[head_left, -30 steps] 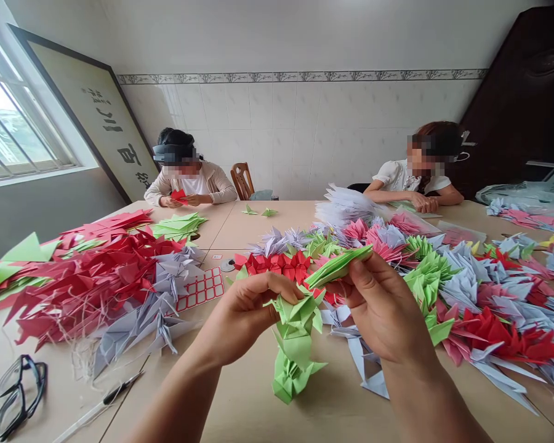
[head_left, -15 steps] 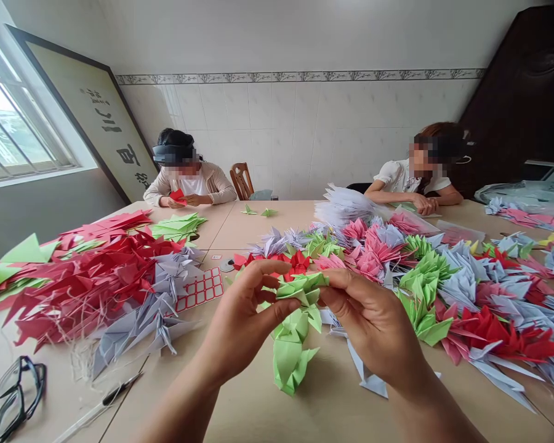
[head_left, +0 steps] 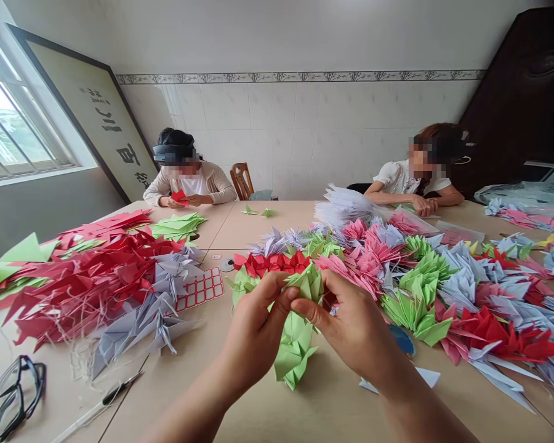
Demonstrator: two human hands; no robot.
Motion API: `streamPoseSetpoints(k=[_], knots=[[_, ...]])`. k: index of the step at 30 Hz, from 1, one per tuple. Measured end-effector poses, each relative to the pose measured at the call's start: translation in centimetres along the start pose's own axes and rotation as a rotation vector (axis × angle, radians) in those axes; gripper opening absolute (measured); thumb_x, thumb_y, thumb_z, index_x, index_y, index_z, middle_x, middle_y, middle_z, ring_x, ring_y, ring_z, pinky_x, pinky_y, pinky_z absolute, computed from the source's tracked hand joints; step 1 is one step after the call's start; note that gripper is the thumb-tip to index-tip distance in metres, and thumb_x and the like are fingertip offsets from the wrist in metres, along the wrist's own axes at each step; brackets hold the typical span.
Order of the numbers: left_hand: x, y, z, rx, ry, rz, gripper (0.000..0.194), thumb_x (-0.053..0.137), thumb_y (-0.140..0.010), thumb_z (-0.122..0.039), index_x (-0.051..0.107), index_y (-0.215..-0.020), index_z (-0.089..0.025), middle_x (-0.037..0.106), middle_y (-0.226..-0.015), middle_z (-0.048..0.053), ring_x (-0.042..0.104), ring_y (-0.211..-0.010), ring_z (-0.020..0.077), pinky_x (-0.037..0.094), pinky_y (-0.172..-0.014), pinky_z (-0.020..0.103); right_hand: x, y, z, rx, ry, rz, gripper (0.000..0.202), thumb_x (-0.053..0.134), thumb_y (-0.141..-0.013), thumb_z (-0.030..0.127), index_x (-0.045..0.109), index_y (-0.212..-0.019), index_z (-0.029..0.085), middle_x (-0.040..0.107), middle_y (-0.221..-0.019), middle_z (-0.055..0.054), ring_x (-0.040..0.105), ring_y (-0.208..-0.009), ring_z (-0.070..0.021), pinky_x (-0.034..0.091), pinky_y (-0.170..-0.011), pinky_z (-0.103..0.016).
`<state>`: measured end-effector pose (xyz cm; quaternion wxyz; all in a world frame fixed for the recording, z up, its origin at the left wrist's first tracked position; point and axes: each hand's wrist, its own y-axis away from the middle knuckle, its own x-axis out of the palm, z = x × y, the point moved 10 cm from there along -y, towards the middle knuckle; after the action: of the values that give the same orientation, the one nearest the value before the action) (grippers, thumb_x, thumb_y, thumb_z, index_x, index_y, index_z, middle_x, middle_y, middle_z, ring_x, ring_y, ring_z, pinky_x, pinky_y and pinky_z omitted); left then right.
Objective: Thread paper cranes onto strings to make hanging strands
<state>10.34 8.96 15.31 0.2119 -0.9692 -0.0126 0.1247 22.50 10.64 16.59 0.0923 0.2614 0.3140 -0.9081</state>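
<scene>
My left hand (head_left: 260,326) and my right hand (head_left: 351,323) meet above the middle of the table, both closed. Between their thumbs and fingers they pinch a light green folded paper crane (head_left: 310,282). More green folded paper pieces (head_left: 294,358) hang or lie directly below it; whether a thread joins them is hidden. Beyond the hands runs a row of red folded paper (head_left: 277,263), with another green piece (head_left: 243,284) just left of it. White-blue folded paper (head_left: 427,376) shows beside my right wrist.
Red folded papers (head_left: 96,271) heap at left, beside pale blue cranes (head_left: 159,320). Eyeglasses (head_left: 21,394) and a slim black-and-clear tool (head_left: 104,403) lie front left. Bundled coloured cranes (head_left: 443,283) cover the right. Two people sit opposite, one holding red paper (head_left: 180,197).
My hands have drawn closer together, the thumbs now nearly touching. The held green crane has turned more upright. A blue round object has come into view beside my right hand.
</scene>
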Motion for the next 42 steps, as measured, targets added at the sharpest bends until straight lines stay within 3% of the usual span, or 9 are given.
streamPoseSetpoints(k=[3, 8, 13, 17, 24, 27, 32, 37, 42], knots=[[-0.2, 0.0, 0.3, -0.028, -0.004, -0.011, 0.024, 0.05, -0.095, -0.04, 0.053, -0.081, -0.021, 0.054, -0.074, 0.0, 0.048, -0.07, 0.0163, 0.037, -0.062, 0.026, 0.4, 0.0, 0.3, -0.048, 0.015, 0.028, 0.032, 0.062, -0.091, 0.042, 0.05, -0.069, 0.022, 0.045, -0.059, 0.005, 0.042, -0.053, -0.0123, 0.034, -0.049, -0.023], [-0.5, 0.3, 0.0, 0.008, -0.044, -0.027, 0.03, 0.051, -0.094, -0.041, 0.048, -0.071, -0.021, 0.043, -0.065, -0.004, 0.037, -0.061, 0.0135, 0.033, -0.056, 0.025, 0.6, 0.1, 1.2, -0.112, -0.043, 0.027, 0.029, 0.054, -0.096, 0.04, 0.059, -0.075, 0.021, 0.059, -0.066, 0.0, 0.053, -0.06, -0.0157, 0.04, -0.058, -0.026], [-0.8, 0.2, -0.3, 0.023, -0.033, -0.024, 0.03, 0.054, -0.094, -0.04, 0.051, -0.071, -0.021, 0.046, -0.063, -0.004, 0.038, -0.059, 0.0125, 0.033, -0.055, 0.024, 0.9, 0.0, 0.5, -0.029, -0.127, 0.04, 0.034, 0.056, -0.094, 0.043, 0.058, -0.067, 0.021, 0.058, -0.063, 0.0, 0.053, -0.059, -0.0156, 0.04, -0.055, -0.026], [-1.0, -0.4, -0.3, 0.018, 0.032, 0.072, 0.025, 0.045, -0.099, -0.039, 0.062, -0.108, -0.023, 0.065, -0.101, 0.004, 0.058, -0.095, 0.019, 0.044, -0.082, 0.028, -0.3, -0.3, -1.9, 0.126, -0.345, -0.057, 0.033, 0.061, -0.09, 0.047, 0.061, -0.072, 0.02, 0.052, -0.057, 0.003, 0.048, -0.052, -0.0128, 0.037, -0.046, -0.023], [-0.3, -0.9, 2.0, -0.05, 0.127, 0.282, 0.043, 0.049, -0.089, -0.006, 0.055, -0.125, -0.029, 0.055, -0.135, 0.005, 0.046, -0.13, 0.0226, 0.036, -0.109, 0.04, -2.1, -0.3, -4.0, 0.283, -0.933, -0.207, 0.032, 0.071, -0.081, 0.053, 0.066, -0.076, 0.022, 0.063, -0.055, 0.003, 0.052, -0.039, -0.0094, 0.043, -0.035, -0.017], [1.5, -0.3, 2.2, -0.061, 0.11, 0.447, 0.056, 0.059, -0.083, -0.004, 0.051, -0.131, -0.032, 0.056, -0.134, 0.005, 0.048, -0.129, 0.0235, 0.037, -0.108, 0.042, -2.4, -0.4, -3.8, 0.326, -1.005, -0.234, 0.036, 0.074, -0.077, 0.055, 0.065, -0.07, 0.021, 0.065, -0.052, 0.002, 0.053, -0.035, -0.0079, 0.045, -0.034, -0.015], [4.4, 1.1, 1.6, -0.118, 0.184, 0.593, 0.066, 0.08, -0.074, -0.024, 0.052, -0.134, -0.029, 0.063, -0.126, 0.009, 0.056, -0.117, 0.0281, 0.042, -0.103, 0.046, -2.2, -0.1, -4.1, 0.409, -1.048, -0.268, 0.039, 0.076, -0.072, 0.057, 0.065, -0.068, 0.021, 0.067, -0.05, 0.001, 0.059, -0.037, -0.0106, 0.049, -0.035, -0.017], [6.5, 1.6, 1.5, -0.207, 0.528, 0.617, 0.041, 0.077, -0.078, -0.031, 0.064, -0.115, -0.021, 0.068, -0.11, 0.009, 0.061, -0.105, 0.0254, 0.048, -0.092, 0.037, -2.5, -0.2, -3.7, 0.354, -1.021, -0.292, 0.035, 0.073, -0.076, 0.056, 0.067, -0.073, 0.022, 0.066, -0.051, 0.002, 0.062, -0.041, -0.0136, 0.052, -0.036, -0.021], [5.4, 0.9, 2.2, -0.275, 0.611, 0.468, 0.028, 0.079, -0.075, -0.033, 0.069, -0.098, -0.019, 0.069, -0.09, 0.003, 0.063, -0.085, 0.0179, 0.048, -0.075, 0.025, -3.6, -0.3, -3.3, 0.202, -0.983, -0.349, 0.026, 0.069, -0.083, 0.051, 0.07, -0.083, 0.025, 0.075, -0.076, -0.002, 0.071, -0.069, -0.0199, 0.058, -0.053, -0.028]])
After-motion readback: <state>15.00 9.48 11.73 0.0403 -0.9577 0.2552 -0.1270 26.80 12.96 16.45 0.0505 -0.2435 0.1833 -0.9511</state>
